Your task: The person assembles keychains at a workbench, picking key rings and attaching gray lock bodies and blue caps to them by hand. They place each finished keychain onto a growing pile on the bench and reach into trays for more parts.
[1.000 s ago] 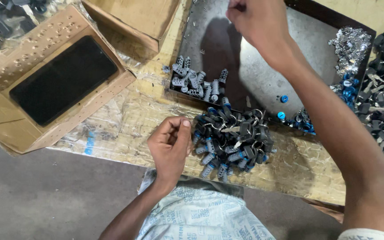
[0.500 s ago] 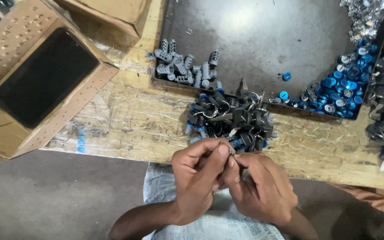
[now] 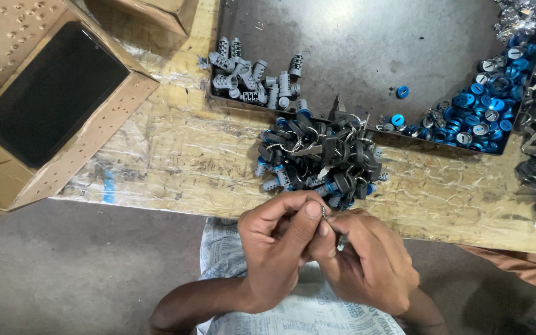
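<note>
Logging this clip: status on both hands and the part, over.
Left hand and right hand pinched together on a small metal part, too small to identify. Pile of dark keyed lock assemblies just beyond. Nothing between.

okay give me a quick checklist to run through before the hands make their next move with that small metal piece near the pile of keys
1. Both hands on the piece: ok. Left hand and right hand meet at the fingertips, pinching a small metal ring or part.
2. What the part exactly is: cannot tell, the fingers hide most of it.
3. Pile of dark keys and lock parts within reach: ok, it lies on the bench just beyond the hands.
4. Grey cylinders and blue caps kept apart: ok, separate heaps in the metal tray.
5. Cardboard box away from the hands: ok, it sits far left.
</note>
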The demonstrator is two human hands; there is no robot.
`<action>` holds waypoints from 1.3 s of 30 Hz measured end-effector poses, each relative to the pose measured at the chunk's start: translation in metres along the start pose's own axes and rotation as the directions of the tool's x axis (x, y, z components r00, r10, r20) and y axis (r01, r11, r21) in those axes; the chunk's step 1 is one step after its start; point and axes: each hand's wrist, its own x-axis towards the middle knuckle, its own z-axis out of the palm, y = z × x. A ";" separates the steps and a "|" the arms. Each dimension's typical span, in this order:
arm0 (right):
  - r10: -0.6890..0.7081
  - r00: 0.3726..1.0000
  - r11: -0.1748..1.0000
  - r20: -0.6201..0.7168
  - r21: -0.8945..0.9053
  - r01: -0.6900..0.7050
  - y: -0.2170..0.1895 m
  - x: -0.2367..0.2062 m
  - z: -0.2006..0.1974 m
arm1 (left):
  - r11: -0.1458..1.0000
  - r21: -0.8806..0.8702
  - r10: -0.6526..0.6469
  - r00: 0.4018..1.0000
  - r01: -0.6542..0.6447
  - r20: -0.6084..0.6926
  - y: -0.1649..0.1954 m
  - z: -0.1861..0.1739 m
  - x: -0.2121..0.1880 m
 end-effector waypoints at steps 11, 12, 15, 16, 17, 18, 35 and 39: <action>-0.212 0.972 0.975 -0.105 0.048 0.217 0.008 0.011 0.012 | 1.000 -0.029 0.003 1.000 -0.003 0.012 0.001 -0.007 0.002; -0.217 0.975 0.971 -0.047 0.088 0.220 0.009 0.014 0.008 | 0.999 -0.045 0.018 1.000 -0.017 0.015 0.003 -0.008 0.005; -0.171 0.983 0.983 0.061 0.079 0.166 0.009 0.022 -0.005 | 0.936 0.282 0.204 0.978 -0.209 0.046 0.012 -0.008 0.013; -0.144 0.986 0.989 0.086 0.053 0.140 0.010 0.024 -0.007 | 0.850 0.440 0.282 0.956 -0.288 0.081 0.016 -0.008 0.015; -0.166 0.979 0.985 0.121 0.067 0.159 0.012 0.026 -0.008 | 0.882 0.407 0.200 0.971 -0.236 0.129 0.020 -0.010 0.020; -0.189 0.970 0.980 0.155 0.084 0.178 0.014 0.028 -0.009 | 0.909 0.377 0.119 0.977 -0.179 0.179 0.025 -0.014 0.027; -0.406 0.744 0.901 0.531 0.093 0.425 0.093 0.188 0.044 | 0.996 0.091 -0.019 0.995 0.010 0.094 0.013 -0.037 0.029; -0.240 0.808 0.956 0.537 -0.016 0.294 0.098 0.181 0.038 | 0.995 0.076 -0.063 0.996 0.058 0.065 0.010 -0.041 0.026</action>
